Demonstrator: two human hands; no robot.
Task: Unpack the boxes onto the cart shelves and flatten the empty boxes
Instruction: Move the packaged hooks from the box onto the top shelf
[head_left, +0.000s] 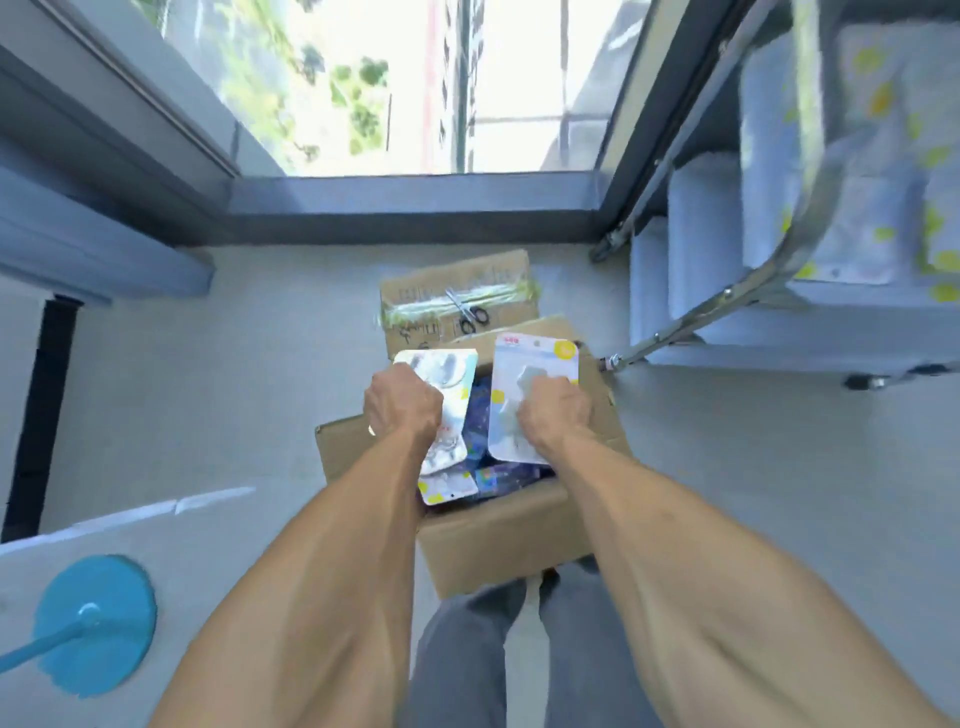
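A: Head view, entry one?

B: Open cardboard box (498, 525) on the floor at the person's feet, flaps up, part full of flat blue and white packets.

A: Hands?

B: Left hand (402, 408), fingers curled tight round a silvery white packet (451, 410), above the box's left side. Right hand (553, 415), fingers clamped on a pale packet with a yellow dot (530, 384), above the right side. One in each fist, probably to clear two per trip.

A: Destination?

B: Cart (779, 291), to the right, just beside the box; its shelves already carry pale packets with yellow spots. Parked close, I'd judge, so the reach is short.

A: Other stock?

B: Second box (457, 291), beyond the first, taped shut. Scissors (467, 312) lie on its lid, likely waiting to cut that tape.

A: Sundries?

B: Blue round stand base (96, 623), lower left. Window (395, 83) ahead.

A: Progress?

B: Early. Nothing flattened yet.
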